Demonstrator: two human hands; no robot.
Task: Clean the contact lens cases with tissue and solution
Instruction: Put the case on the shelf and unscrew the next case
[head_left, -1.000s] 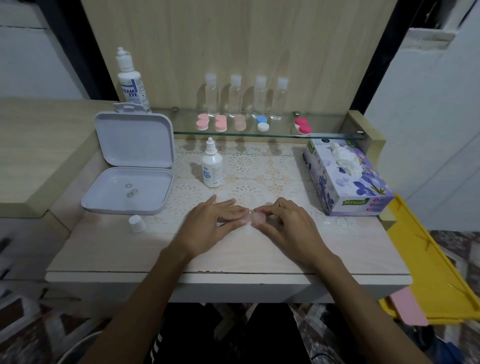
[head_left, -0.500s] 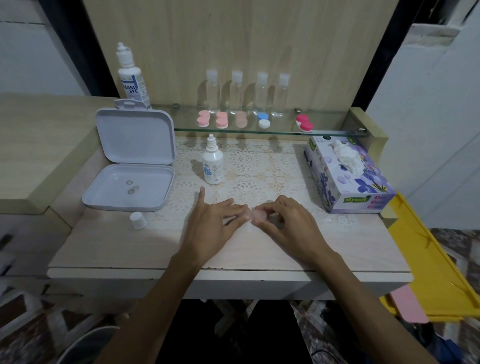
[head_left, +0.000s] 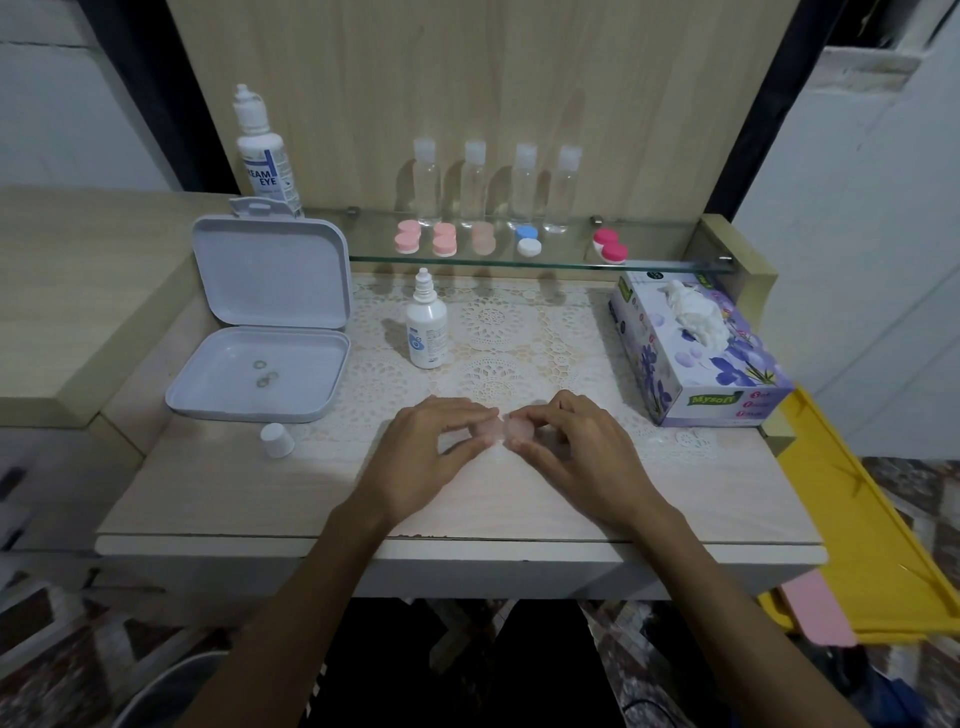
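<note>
Left hand (head_left: 436, 447) index finger, pointing out half a second ago, now curled back onto pale pink lens case (head_left: 505, 432). Both hands pinch it, right hand (head_left: 571, 441) too, low over worktop (head_left: 260, 499). Likely unscrewing caps; tissue box (head_left: 696, 353), solution bottle (head_left: 427, 325) untouched.

Pale pink lens case (head_left: 503, 433); floral purple tissue box (head_left: 691, 364).

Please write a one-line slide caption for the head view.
Both hands hold a pale pink lens case over the table, near solution bottle and tissue box.
</note>
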